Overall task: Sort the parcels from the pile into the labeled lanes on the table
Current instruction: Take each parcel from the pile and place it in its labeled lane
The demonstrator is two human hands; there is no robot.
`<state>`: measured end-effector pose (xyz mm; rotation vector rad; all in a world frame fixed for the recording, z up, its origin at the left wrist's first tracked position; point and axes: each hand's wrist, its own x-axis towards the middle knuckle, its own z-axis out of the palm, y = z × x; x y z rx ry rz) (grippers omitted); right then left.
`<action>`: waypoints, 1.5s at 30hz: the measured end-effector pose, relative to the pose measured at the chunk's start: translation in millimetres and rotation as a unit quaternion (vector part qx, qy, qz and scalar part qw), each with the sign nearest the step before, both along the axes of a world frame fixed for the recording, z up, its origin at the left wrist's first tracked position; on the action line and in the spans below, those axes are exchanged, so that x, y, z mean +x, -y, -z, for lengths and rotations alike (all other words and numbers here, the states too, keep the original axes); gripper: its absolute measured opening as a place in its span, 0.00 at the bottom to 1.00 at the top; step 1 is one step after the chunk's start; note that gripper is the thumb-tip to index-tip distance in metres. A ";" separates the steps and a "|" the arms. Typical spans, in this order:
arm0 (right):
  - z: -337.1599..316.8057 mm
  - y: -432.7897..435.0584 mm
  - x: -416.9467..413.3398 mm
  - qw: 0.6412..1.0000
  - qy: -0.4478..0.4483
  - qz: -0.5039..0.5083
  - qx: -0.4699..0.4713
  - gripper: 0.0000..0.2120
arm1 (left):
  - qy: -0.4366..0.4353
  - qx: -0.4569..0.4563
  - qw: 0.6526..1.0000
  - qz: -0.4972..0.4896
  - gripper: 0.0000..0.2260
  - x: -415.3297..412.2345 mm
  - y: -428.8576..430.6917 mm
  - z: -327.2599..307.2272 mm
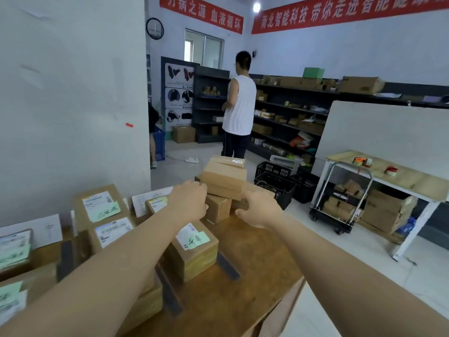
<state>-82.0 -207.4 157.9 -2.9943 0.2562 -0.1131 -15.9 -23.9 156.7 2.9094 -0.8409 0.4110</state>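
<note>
Two red banners hang on the far walls; the right banner [340,14] reads 南北智能科技 带你走进智能, with its end cut off; the left banner [201,14] seems to read 万病之源 血液循环. Dark shelves [286,113] with cartons run under them at 1 o'clock; a person in a white sleeveless shirt [239,105] stands before them, back turned.

The wooden desk [243,276] fills the lower part; strips of dark tape [228,266] cut it into lanes; its right edge goes from 5 o'clock up toward 1 o'clock, with pale floor tiles beyond it and black crates [274,183] near the far corner.

The sorted parcel [194,249] in the middle lane carries a white shipping label and a green handwritten note; the writing is too blurred to read.

The pile [224,176] stands at the far end, at 12 o'clock, between both hands. The left hand [188,200] lies at its 9 o'clock side with fingers bent against the boxes; whether it grasps one I cannot tell. The right hand [258,207] is at its 4 o'clock side; thumb and fingers pinch the end of a low flat parcel [240,204].
</note>
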 end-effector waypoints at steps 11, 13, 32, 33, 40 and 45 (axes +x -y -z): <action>27.3 78.6 112.3 0.999 -0.031 -0.003 0.005 0.27 | -0.029 0.034 0.999 -0.027 0.11 105.7 65.2 17.4; 32.0 90.0 130.0 0.999 -0.039 -0.006 0.010 0.27 | -0.035 0.047 0.998 -0.036 0.12 121.1 73.3 21.9; 84.8 181.6 262.7 0.987 -0.076 -0.108 0.087 0.27 | -0.105 -0.005 0.971 -0.217 0.26 231.8 160.9 78.7; 88.5 182.5 268.3 0.986 -0.077 -0.112 0.098 0.28 | -0.111 -0.020 0.968 -0.225 0.29 236.9 161.8 81.0; 111.6 183.2 282.9 0.967 -0.059 -0.060 0.239 0.41 | -0.241 -0.243 0.906 -0.250 0.41 271.3 156.6 94.8; 123.1 172.4 273.8 0.949 0.057 0.011 0.309 0.39 | -0.197 -0.339 0.889 -0.235 0.26 273.0 150.8 94.3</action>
